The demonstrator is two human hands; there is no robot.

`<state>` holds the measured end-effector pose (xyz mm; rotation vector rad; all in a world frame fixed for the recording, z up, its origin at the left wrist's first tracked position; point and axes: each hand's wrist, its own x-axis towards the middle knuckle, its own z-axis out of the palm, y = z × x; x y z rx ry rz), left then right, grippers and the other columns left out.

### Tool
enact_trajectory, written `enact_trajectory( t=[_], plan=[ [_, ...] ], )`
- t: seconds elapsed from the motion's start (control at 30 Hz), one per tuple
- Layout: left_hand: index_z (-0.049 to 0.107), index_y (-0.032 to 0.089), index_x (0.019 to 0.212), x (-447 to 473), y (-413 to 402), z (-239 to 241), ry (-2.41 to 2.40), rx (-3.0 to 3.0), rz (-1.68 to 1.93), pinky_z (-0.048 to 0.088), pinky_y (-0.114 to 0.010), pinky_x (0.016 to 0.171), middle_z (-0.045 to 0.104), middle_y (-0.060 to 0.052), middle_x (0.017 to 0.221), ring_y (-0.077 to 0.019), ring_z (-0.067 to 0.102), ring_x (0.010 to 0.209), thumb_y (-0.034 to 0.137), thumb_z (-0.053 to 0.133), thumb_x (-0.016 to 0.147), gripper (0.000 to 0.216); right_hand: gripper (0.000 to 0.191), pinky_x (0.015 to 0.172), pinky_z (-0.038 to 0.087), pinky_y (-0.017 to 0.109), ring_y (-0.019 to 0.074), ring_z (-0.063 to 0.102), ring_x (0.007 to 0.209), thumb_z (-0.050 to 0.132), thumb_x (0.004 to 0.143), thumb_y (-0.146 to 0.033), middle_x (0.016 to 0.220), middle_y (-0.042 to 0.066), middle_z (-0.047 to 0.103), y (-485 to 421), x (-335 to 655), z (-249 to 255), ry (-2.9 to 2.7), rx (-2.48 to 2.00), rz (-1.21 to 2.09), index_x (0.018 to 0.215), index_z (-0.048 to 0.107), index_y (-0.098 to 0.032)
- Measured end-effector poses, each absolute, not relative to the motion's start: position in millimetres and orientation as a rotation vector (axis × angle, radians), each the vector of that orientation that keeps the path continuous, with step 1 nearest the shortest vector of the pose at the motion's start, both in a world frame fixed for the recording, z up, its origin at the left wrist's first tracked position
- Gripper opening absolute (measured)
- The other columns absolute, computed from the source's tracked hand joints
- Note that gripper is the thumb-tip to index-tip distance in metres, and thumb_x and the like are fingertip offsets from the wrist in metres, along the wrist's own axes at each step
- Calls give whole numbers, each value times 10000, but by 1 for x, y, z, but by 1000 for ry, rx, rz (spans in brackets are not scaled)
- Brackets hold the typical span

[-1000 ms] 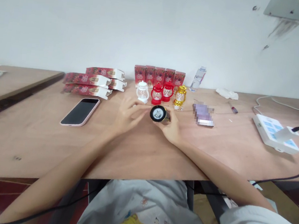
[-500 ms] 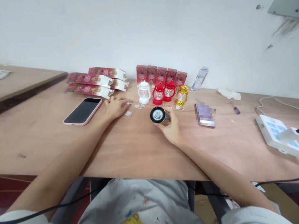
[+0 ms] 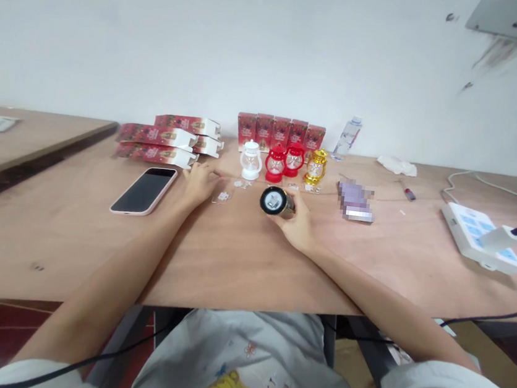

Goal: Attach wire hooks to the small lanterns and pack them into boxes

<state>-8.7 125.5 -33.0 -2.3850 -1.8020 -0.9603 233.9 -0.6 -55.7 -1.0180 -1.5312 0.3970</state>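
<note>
My right hand (image 3: 299, 222) is wrapped round a small black lantern (image 3: 274, 201), tipped so that its round base, with a pale disc in it, faces me. My left hand (image 3: 199, 182) rests on the table with its fingers drawn together at the tips; what they pinch, if anything, is too small to make out. Beside those fingertips lies a clear bag with a small white piece (image 3: 223, 196). More small white pieces (image 3: 241, 184) lie in front of a white lantern (image 3: 250, 160). Two red lanterns (image 3: 276, 163) and a gold lantern (image 3: 316, 167) stand to its right.
Red boxes (image 3: 281, 132) stand in a row by the wall, near a water bottle (image 3: 347, 138). Several opened boxes (image 3: 157, 136) lie at the left. A pink-edged phone (image 3: 145, 191), a second phone (image 3: 355, 200) and a white power strip (image 3: 482, 235) lie on the table (image 3: 231, 266).
My left hand's fingers have drawn in from a spread pose, and small pieces by their tips no longer show. My right hand holds the black lantern as before. The view has shifted slightly.
</note>
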Motion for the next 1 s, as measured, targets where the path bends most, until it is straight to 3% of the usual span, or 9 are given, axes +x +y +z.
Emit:
enact_trajectory(
  t=[0.17,0.37,0.83,1.0],
  plan=[
    [673,202,830,15,85,-7,-1260,-2467,-1311,392,-359,858,703,-36,885,-202,577,893,374,558,881,213,510,930,485,393,218,604,1057,740,669,-184,1149,62,636,-1,233,-55,-1548,-1001,386,1135,538,-231],
    [678,232,901,45,31,5,-634,-2602,-1239,394,-344,767,736,-21,882,-165,603,834,307,509,936,188,491,926,490,396,214,611,1032,735,685,-208,1128,65,633,-2,232,-52,-1538,-985,400,1131,533,-232],
    [681,246,895,52,28,-2,-500,-2491,-1177,393,-331,716,718,-25,900,-158,580,818,261,531,919,153,500,935,486,402,219,612,1033,744,685,-239,1145,53,634,-2,233,-54,-1540,-979,400,1139,534,-253],
    [674,213,955,34,50,6,-896,-2450,-1301,420,-352,816,675,-56,937,-188,570,900,313,505,915,201,489,917,495,397,216,610,1035,738,674,-215,1131,52,638,-3,232,-53,-1524,-995,406,1120,538,-241]
  ],
)
